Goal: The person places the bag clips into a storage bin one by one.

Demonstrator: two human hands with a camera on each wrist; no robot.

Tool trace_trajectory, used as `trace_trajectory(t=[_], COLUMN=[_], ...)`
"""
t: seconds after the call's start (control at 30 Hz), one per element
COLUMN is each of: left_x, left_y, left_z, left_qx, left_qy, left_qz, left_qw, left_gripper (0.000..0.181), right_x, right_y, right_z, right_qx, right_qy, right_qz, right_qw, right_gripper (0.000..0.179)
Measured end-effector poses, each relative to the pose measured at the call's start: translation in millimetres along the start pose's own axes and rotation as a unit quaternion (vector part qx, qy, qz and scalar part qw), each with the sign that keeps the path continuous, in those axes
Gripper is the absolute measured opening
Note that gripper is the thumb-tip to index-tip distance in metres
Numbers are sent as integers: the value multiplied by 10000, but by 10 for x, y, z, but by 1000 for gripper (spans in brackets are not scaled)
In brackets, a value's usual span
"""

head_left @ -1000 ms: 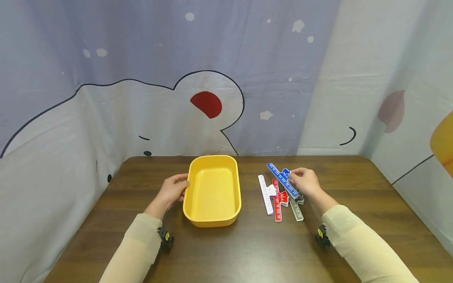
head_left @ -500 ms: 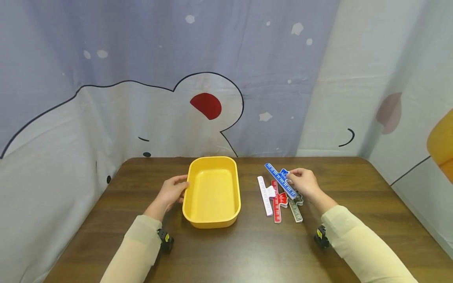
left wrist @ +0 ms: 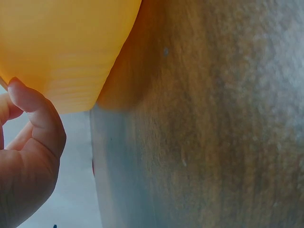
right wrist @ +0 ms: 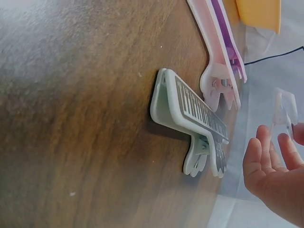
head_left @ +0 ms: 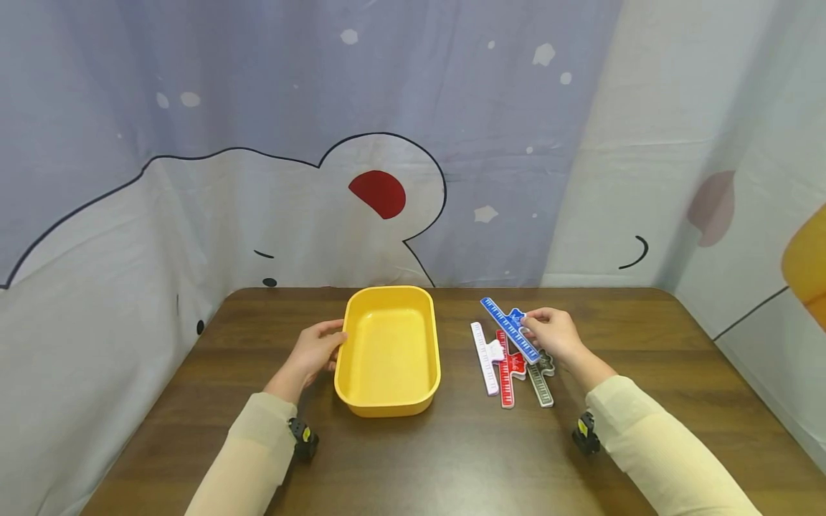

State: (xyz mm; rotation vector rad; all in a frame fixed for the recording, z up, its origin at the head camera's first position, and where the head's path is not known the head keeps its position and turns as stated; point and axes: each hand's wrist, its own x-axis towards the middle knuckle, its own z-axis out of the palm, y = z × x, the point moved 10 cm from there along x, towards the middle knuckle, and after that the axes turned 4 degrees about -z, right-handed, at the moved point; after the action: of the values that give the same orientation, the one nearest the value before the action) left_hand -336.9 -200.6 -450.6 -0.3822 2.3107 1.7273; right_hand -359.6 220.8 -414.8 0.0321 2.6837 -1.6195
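Observation:
A yellow rectangular plastic bin (head_left: pixel 387 411) stands left of the table's middle. My left hand (head_left: pixel 316 350) grips its left rim, thumb at the edge; in the left wrist view the curled thumb (left wrist: pixel 40 116) touches the bin's wall (left wrist: pixel 71 52). To the right, my right hand (head_left: pixel 553 333) pinches the handle of a blue piano-key clip (head_left: pixel 510 330), raised above the other clips. Below it lie a white clip (head_left: pixel 485 358), a red clip (head_left: pixel 507 376) and a dark grey clip (head_left: pixel 540 383). The right wrist view shows the grey clip (right wrist: pixel 199 111) standing near the hand (right wrist: pixel 278 173).
Everything sits on a brown wood-grain table (head_left: pixel 452 466). A printed curtain (head_left: pixel 490 143) hangs directly behind its far edge and along the sides. Each forearm carries a small black wrist camera, such as the one on the left (head_left: pixel 302 438).
The blue clip and my right hand have shifted slightly left, with the clip a little higher over the others. My left hand stays on the bin's rim.

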Motion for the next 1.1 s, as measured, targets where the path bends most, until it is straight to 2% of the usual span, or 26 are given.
trace_trajectory(t=[0.8, 1.1], left_x=[4, 11], left_y=[-15, -24], left_z=[10, -4], left_qx=[-29, -8], left_qy=[-29, -34], left_qz=[81, 28], left_qw=[10000, 10000], left_gripper=[44, 45], right_x=[8, 17], right_y=[-16, -39], right_z=[67, 109], right_qx=[330, 286], right_qy=[-140, -212], right_qz=[109, 115], right_qw=[9993, 9993], right_gripper=[36, 38])
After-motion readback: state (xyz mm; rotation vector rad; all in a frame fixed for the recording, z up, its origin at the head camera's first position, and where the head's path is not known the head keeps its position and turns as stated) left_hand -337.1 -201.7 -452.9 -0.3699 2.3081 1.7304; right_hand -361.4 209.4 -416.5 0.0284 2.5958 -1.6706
